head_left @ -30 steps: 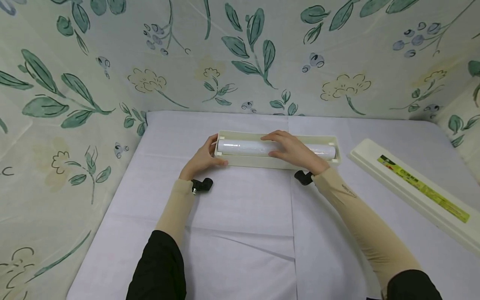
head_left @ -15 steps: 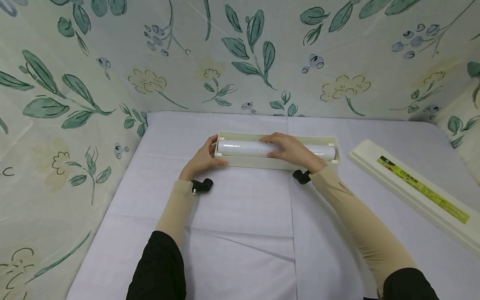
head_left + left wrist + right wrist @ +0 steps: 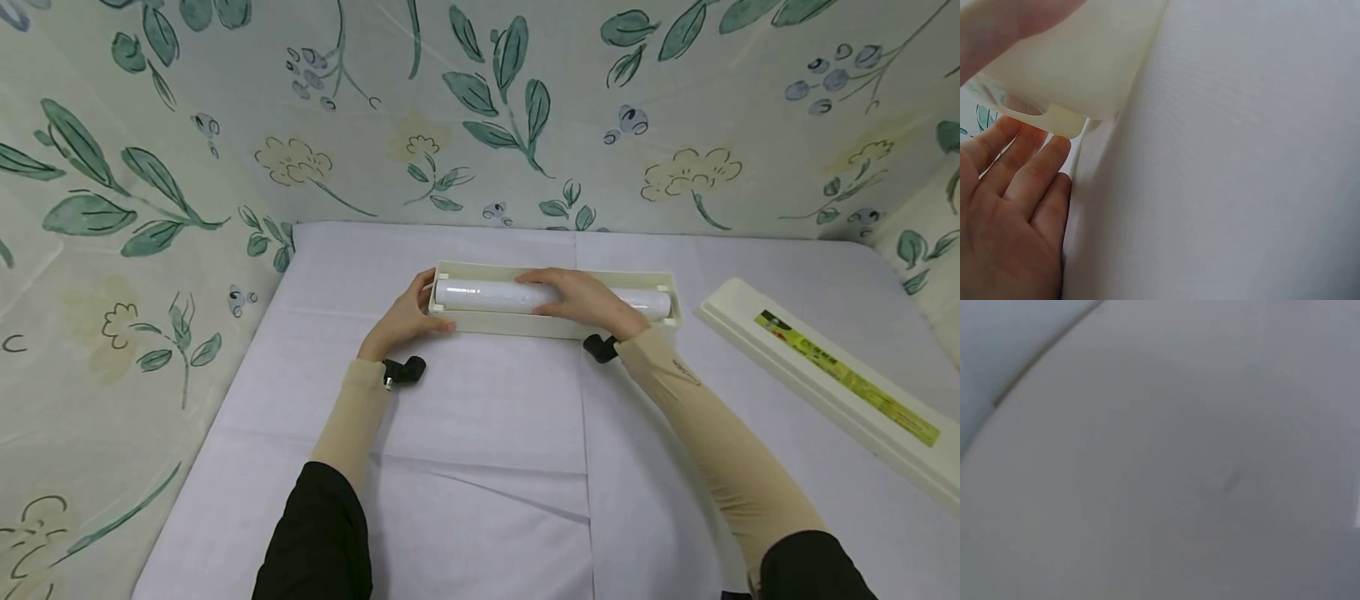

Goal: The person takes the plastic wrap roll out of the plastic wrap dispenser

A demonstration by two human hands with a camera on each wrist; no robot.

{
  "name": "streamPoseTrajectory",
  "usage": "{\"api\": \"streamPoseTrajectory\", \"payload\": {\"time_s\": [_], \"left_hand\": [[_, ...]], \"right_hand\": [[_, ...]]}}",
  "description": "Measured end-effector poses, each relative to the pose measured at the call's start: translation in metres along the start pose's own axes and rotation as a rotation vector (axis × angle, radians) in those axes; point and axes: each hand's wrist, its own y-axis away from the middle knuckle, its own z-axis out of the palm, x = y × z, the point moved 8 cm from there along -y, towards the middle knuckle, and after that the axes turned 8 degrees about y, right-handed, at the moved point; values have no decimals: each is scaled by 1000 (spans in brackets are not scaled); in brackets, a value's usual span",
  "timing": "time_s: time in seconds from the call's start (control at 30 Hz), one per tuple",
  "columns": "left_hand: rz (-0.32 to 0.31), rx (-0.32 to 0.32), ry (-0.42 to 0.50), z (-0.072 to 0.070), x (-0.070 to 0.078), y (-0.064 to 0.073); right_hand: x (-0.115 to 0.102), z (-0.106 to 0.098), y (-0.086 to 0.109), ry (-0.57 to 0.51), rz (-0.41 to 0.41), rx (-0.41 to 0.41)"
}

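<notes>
A long cream cling film dispenser box lies crosswise near the back of the table, its top off. Inside rests a shiny white cling film roll. My left hand holds the box's left end, thumb along the front and fingers at the end wall. In the left wrist view, those fingertips touch the lower edge of the box end. My right hand reaches over the roll and grips it around the middle, thumb on the near side, covering part of it. The right wrist view holds only a blurred pale surface.
To the right, a long cream lid with a yellow-green label lies slanted on the white tablecloth. A leaf-and-flower patterned cloth hangs behind the table and on the left. Black wrist cameras sit on both wrists.
My right hand and forearm have shifted slightly left along the roll. The left hand, box and lid stay where they were.
</notes>
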Motion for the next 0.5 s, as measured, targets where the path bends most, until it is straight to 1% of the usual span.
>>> {"api": "streamPoseTrajectory", "payload": {"time_s": [0.1, 0.23, 0.5], "left_hand": [[5, -4, 2, -1, -1, -1], [11, -8, 9, 0, 0, -2], [-5, -14, 19, 0, -2, -1]], "right_hand": [[0, 1, -1, 45, 4, -24], [1, 1, -1, 74, 1, -31], [3, 3, -1, 75, -21, 13]]}}
